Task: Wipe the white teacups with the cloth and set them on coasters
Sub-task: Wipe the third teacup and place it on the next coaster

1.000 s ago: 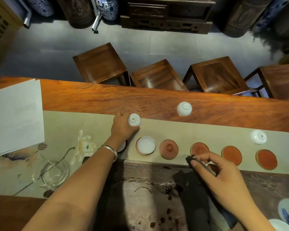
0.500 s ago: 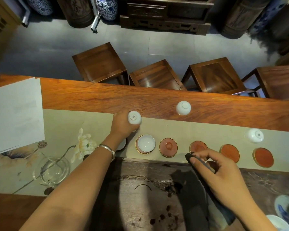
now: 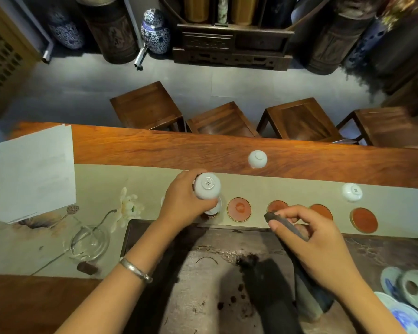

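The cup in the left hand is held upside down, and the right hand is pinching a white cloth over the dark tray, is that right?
Not quite: the cloth is dark grey, not white, as the head view shows. The rest holds: the left hand grips the cup foot-up, and the right hand pinches the cloth over the dark tray.

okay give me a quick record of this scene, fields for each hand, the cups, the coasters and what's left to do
left hand: grips an upside-down teacup above the runner
right hand: pinches the dark cloth
other cups: two upside down, one on the table, one at the right on the runner; one partly hidden under the left hand
bare coasters: four
left to do: wipe the held cup, then set it on a coaster
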### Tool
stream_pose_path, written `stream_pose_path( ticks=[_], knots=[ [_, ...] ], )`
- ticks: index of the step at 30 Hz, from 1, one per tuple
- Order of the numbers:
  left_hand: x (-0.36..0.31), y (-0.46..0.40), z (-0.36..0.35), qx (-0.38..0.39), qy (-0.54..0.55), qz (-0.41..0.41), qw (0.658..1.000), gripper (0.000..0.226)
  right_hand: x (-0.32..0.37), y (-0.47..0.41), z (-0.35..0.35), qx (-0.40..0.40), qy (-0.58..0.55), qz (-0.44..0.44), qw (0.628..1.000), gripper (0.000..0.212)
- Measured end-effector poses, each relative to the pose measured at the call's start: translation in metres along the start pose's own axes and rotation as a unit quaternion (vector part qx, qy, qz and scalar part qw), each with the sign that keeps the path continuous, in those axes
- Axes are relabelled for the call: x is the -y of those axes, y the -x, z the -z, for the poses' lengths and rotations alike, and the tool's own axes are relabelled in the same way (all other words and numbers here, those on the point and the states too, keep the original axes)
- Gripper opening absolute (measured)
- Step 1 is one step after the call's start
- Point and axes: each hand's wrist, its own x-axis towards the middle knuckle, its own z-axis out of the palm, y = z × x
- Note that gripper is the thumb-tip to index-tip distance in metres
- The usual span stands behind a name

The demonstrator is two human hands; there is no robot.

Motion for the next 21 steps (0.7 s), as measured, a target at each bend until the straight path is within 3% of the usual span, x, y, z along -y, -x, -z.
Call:
stream_pose_path(
  ticks=[11, 21],
  knots=[
    [-0.073, 0.120, 0.003, 0.054, 0.016, -0.070, 0.996, 0.058, 0.018, 0.063, 0.012, 0.000, -0.003, 0.056, 0.998, 0.016],
    [-0.103, 0.189, -0.007, 0.059, 0.005, -0.107, 0.992, 0.055, 0.038, 0.109, 0.014, -0.014, 0.108, 0.177, 0.978, 0.011]
  ],
)
